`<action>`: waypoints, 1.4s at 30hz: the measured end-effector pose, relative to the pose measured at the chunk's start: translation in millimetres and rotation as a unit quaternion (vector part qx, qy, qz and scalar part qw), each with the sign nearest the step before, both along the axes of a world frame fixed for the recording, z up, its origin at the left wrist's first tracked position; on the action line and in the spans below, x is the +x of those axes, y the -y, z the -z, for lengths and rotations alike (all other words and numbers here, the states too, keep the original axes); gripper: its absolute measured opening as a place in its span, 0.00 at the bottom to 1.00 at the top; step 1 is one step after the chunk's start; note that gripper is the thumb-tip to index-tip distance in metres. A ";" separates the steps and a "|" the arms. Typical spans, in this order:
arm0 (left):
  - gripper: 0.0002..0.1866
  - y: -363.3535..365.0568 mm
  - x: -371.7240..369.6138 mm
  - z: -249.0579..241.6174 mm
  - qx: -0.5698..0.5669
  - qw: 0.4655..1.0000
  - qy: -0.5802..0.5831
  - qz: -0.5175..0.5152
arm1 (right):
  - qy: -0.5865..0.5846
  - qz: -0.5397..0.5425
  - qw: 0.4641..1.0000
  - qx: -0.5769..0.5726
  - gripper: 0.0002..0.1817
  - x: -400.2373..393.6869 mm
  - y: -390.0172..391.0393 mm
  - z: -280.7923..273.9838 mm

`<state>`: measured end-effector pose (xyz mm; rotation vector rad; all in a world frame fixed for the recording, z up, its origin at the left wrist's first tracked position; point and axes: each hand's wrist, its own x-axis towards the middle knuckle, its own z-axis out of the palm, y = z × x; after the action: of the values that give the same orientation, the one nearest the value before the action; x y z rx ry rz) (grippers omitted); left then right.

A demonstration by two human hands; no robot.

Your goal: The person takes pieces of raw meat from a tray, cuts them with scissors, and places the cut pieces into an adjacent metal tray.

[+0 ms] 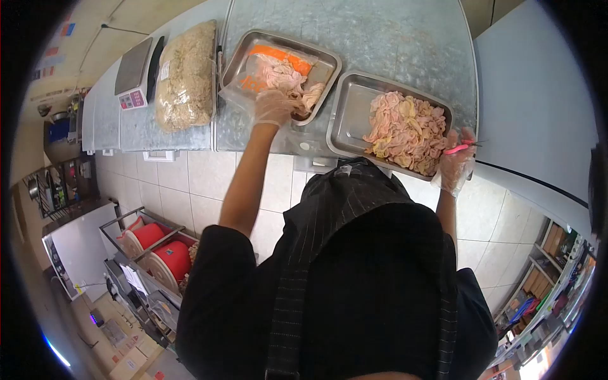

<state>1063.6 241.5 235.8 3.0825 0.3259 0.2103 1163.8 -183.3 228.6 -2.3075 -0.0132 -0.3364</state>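
Note:
My left hand (273,107), in a clear plastic glove, is at the front edge of the left metal tray (334,60). Its fingers are closed round some pale meat pieces (311,96) beside an orange-printed plastic bag (278,57). At the right, my gloved right hand (457,166) is wrapped round pink-handled scissors (457,149), their dark blades pointing right. It is by the right end of the second tray (348,111), which holds a heap of pale pink and yellowish meat pieces (408,130).
A large bag of light brown shredded material (187,76) lies left of the trays on the metal table (392,31). Beyond it stands a scale (133,73). Red round containers (168,263) sit in a rack at the lower left.

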 end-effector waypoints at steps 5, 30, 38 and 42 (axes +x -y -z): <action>0.19 -36.1 -4.4 10.0 -0.149 0.986 -0.047 0.054 | 0.010 0.007 1.000 0.025 0.25 18.6 -13.9 -52.9; 0.13 5.3 -21.2 -80.1 -0.738 0.629 0.172 -0.173 | -0.216 -0.406 0.810 0.364 0.14 -2.5 -290.5 -87.1; 0.10 -12.2 -14.7 -63.1 -0.763 0.593 0.177 -0.188 | -0.203 -0.444 0.841 0.233 0.12 -12.0 -296.5 -93.5; 0.10 -28.7 -25.3 -46.4 -0.780 0.574 0.188 -0.163 | -0.219 -0.386 0.852 0.277 0.11 -10.0 -293.6 -95.0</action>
<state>1038.3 270.3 282.2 1.1320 0.5836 0.3139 1153.8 110.3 323.6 -1.5818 -0.5302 0.5406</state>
